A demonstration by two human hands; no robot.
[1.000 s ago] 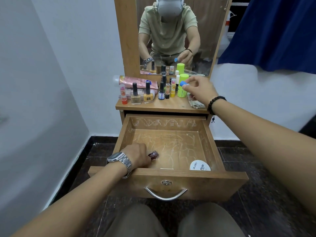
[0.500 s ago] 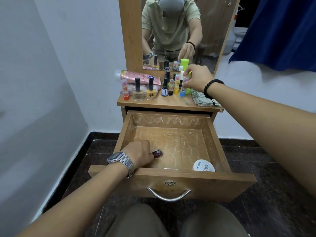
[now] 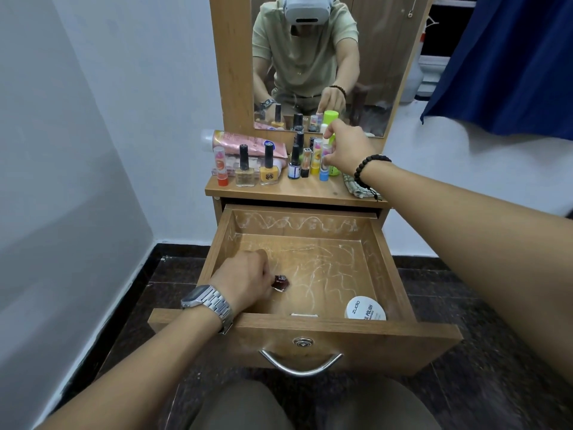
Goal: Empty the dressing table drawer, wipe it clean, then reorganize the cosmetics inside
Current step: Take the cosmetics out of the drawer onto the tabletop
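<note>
Now: drawer (image 3: 386, 259) pulled out, nearly emptied. Right hand (image 3: 347, 148) far beyond drawer on tabletop, fingers pinching blue-based lip balm (image 3: 324, 162). Left hand (image 3: 243, 279) inside drawer's near-left corner, fingers curled round small dark-red bottle (image 3: 281, 282), body poking rightward. White tub (image 3: 366, 309) in near-right corner, half hidden by drawer front. Bottle cap hidden.

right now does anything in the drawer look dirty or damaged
Yes. The drawer has pale, chalky squiggle marks across its floor and back wall, like scribbles or scratches; which, I cannot tell. Nothing looks spilled. A dark red nail polish bottle lies tipped at the left hand.
</note>
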